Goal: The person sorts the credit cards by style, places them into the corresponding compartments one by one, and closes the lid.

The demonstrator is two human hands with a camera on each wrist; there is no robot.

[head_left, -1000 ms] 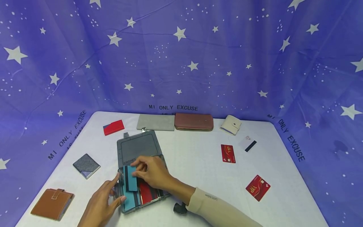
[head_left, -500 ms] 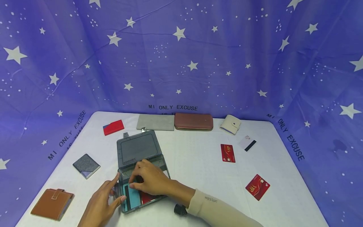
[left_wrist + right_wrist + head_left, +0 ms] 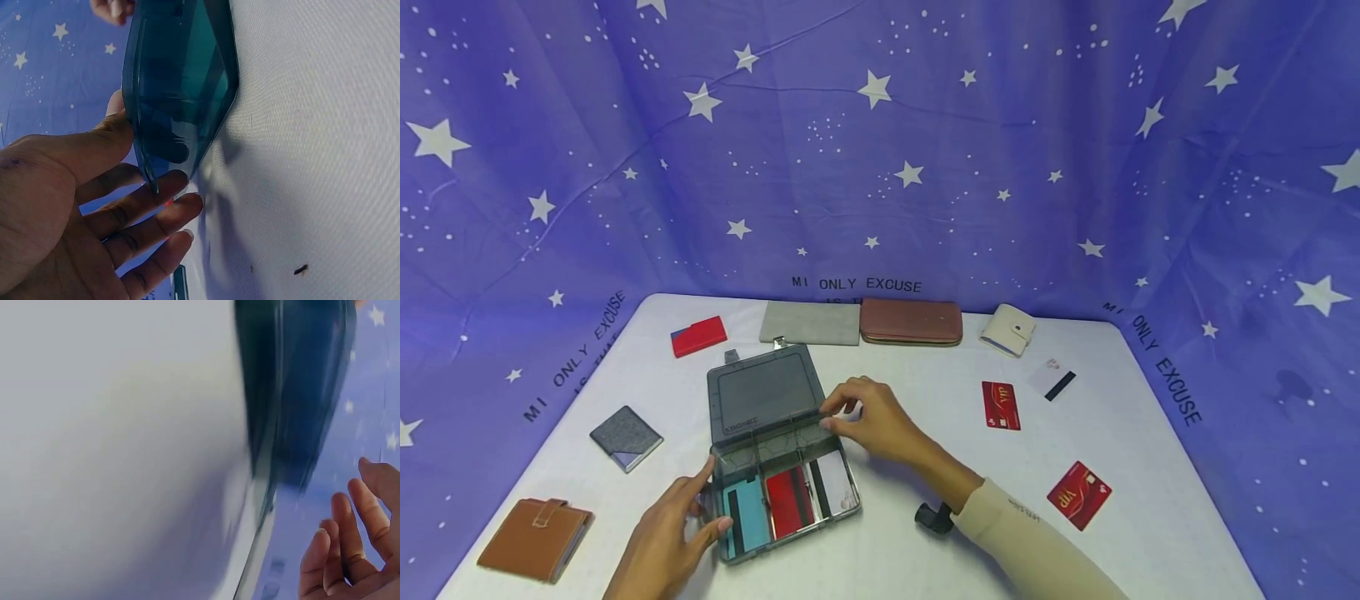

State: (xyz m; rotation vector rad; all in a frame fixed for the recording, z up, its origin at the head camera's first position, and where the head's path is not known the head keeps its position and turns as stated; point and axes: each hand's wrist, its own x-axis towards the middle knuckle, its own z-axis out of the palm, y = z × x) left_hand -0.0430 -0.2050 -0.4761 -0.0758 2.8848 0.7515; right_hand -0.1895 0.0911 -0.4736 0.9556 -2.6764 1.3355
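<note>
Directly against left hand (image 3: 664, 527), case (image 3: 766, 393).

Two hands (image 3: 666, 525) (image 3: 876, 417), one case (image 3: 767, 392), three cards (image 3: 1001, 406) outside it, six wallets (image 3: 912, 322) or cardholders (image 3: 627, 437)

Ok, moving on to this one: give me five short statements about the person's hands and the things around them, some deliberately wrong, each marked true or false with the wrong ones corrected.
1. The left hand touches the left end of the case. True.
2. The lid is closed over the compartments. False: it is folded back, open.
3. Inside, the red card lies between the blue card and the white card. True.
4. The right hand is gripping the white card. False: it holds no card, and the white card lies in the case.
5. The brown wallet lies to the right of the case. False: it lies to the left.
</note>
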